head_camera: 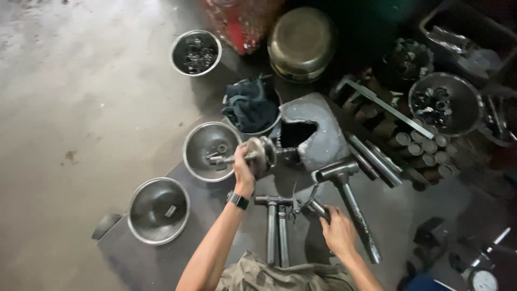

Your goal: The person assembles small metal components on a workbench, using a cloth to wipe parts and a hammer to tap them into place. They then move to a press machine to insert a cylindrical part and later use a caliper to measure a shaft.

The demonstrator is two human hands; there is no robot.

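A grey, greasy metal shaft (253,156) ringed with disc-shaped flanges lies level, one end sunk in the dark hole of a lumpy grey block (318,134) and the other reaching over a steel bowl (207,145); the left hand (243,172) is clenched around it. The right hand (338,231) is closed on the handle of pliers (307,203), just beside two rods (277,229) and a heavy hammer (350,202). More bowls of small parts and stacked tubes (425,148) sit around on the dark mat.
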